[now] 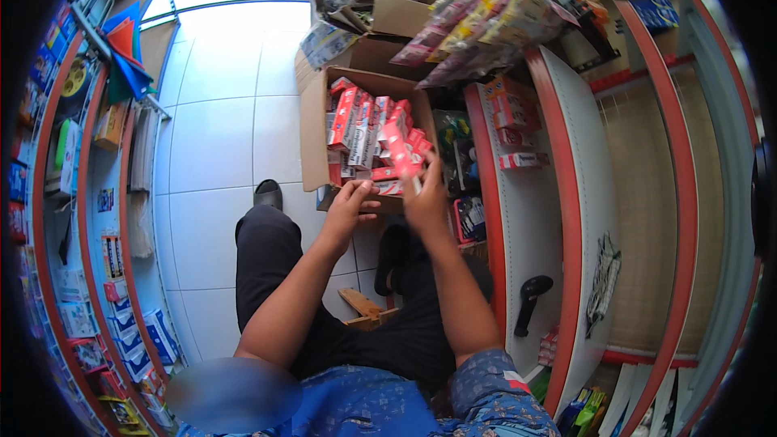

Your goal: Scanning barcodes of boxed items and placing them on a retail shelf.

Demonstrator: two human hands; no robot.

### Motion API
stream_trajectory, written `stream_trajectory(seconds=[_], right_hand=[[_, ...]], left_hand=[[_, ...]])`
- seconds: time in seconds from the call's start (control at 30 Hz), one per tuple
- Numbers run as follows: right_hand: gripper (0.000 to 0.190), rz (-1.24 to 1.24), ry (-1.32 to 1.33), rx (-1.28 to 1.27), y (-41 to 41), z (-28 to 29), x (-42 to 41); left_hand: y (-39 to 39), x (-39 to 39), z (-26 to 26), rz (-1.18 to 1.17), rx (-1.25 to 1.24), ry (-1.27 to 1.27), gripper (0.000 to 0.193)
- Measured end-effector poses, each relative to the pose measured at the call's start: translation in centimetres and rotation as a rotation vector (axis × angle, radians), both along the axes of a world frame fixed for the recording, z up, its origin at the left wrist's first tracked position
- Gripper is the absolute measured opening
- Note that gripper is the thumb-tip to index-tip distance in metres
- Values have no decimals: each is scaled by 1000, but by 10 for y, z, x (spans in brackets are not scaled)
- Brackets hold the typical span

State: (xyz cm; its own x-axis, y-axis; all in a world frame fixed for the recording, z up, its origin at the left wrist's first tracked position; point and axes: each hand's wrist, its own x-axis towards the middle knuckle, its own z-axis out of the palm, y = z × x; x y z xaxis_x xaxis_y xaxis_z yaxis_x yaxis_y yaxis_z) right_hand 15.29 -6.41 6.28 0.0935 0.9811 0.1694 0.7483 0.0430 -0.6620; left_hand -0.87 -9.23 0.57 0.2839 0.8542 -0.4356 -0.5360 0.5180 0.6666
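Observation:
An open cardboard carton (312, 127) stands before me, filled with red and white Pepsodent toothpaste boxes (362, 133) lying at various angles. My right hand (425, 200) is over the carton's near right corner. In its fingers is a red toothpaste box (397, 149), tilted and blurred by motion. At the carton's near rim is my left hand (351, 212), fingers apart and nothing in them. Whether its fingertips touch the rim, I cannot tell.
Right of my knees, a red-edged shelf (528, 224) bears a few toothpaste boxes (523, 161) and a black handheld scanner (530, 300). Plastic-wrapped packs (485, 18) overhang the carton's far right. Stocked shelves (85, 194) line the left. White floor tiles (209, 152) lie between.

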Motion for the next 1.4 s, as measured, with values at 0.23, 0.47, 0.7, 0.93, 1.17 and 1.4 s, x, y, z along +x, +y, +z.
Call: stream_trajectory(seconds=[0.23,0.47,0.7,0.93,1.17,1.4], right_hand=[[62,280,-41,-75,-133,68,33],[34,-310,-442,512,-186,226,146],[71,-697,-730,-69,-223,266,212],[55,-633,-492,-121,-215,243,239],[56,-172,-555,491,-225,218,123],[58,162,-167,268,-162,65,20]], left_hand=[[-24,38,-6,-202,63,-123,36],[-63,70,-8,-327,-23,-1,32],[-78,72,-20,-294,-44,-48,39],[-82,58,-30,-323,-28,-145,42],[-81,18,-22,-368,-30,-304,64],[-83,20,-24,-438,-147,-324,70]])
